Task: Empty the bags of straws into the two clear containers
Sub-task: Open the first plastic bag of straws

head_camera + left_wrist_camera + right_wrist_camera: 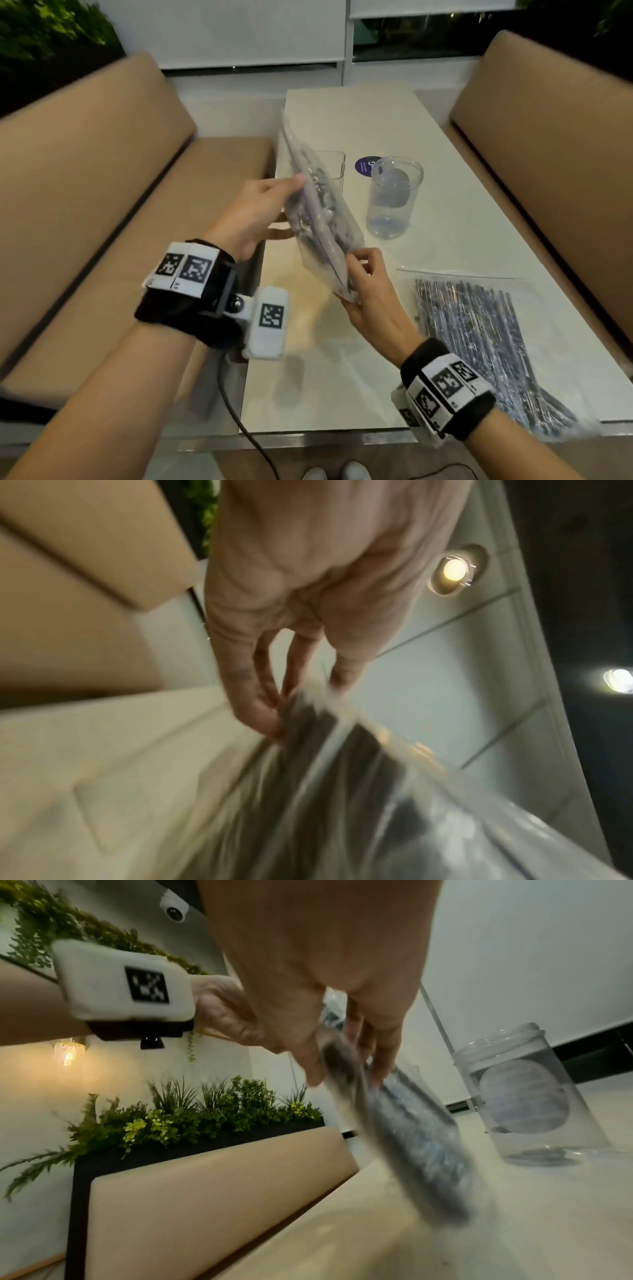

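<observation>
A clear zip bag of dark straws [317, 212] is held tilted above the white table [342, 377]. My left hand [270, 205] pinches its far upper side between thumb and fingers, which the left wrist view shows as fingers [263, 712] on the blurred bag [342, 791]. My right hand [366, 284] grips the bag's near lower corner; in the right wrist view the bag [400, 1137] runs down from that hand [342, 1069]. A round clear jar [392, 198] stands open just right of the bag. A second clear container [330, 164] shows partly behind the bag. Another full bag of straws [479, 342] lies flat at the right.
Tan bench seats [85, 205] flank the table on both sides. A purple round sticker [366, 165] lies beside the jar. A black cable [246, 431] hangs off the table's near edge. Plants [171, 1118] top the left bench's back.
</observation>
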Tool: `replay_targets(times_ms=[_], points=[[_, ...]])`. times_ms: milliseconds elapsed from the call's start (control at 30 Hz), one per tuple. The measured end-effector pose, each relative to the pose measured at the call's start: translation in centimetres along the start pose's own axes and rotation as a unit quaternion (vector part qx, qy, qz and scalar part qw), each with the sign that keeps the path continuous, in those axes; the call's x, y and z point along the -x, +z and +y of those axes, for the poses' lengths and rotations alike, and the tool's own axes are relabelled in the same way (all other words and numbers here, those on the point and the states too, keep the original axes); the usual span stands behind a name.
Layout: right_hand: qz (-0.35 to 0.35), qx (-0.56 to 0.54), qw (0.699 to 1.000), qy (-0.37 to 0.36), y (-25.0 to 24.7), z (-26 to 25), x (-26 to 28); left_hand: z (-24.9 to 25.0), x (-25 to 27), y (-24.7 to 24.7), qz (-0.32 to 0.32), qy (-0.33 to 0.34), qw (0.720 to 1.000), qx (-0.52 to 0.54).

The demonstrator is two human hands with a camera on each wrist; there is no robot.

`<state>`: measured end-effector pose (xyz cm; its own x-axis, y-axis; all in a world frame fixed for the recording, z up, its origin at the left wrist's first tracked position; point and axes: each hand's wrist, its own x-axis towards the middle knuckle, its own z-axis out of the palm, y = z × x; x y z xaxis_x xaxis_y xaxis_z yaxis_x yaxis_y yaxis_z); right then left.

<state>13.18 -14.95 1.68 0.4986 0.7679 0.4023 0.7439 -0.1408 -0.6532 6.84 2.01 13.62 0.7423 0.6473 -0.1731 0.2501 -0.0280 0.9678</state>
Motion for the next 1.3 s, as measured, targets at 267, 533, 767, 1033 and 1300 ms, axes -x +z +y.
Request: replay_targets(times_ms=[267, 533, 767, 1033, 1300], points=[[-0.094, 0.099, 0.987, -0.09, -1.4, 0.0, -0.8, -0.7, -0.3, 2.3, -0.026, 0.035, 0.975, -0.218], [0.085, -0.131, 0.981, 0.118, -5.4, -1.6, -4.7, 0.1, -0.2, 0.9, 0.04, 0.132, 0.977, -0.164], [0.047, -0.309, 0.915, 0.256, -6.2, -4.3, -7.7, -1.0, 2.5, 4.2, -0.078, 0.128, 0.989, -0.014], [0.035, -0.312, 0.933, 0.177, -7.0, -4.9, -7.7, 0.2, 1.9, 3.0, -0.018, 0.038, 0.999, 0.026], [0.025, -0.243, 0.958, 0.153, -6.5, -4.4, -7.1, 0.1, 2.3, 3.0, -0.044, 0.044, 0.996, 0.06]])
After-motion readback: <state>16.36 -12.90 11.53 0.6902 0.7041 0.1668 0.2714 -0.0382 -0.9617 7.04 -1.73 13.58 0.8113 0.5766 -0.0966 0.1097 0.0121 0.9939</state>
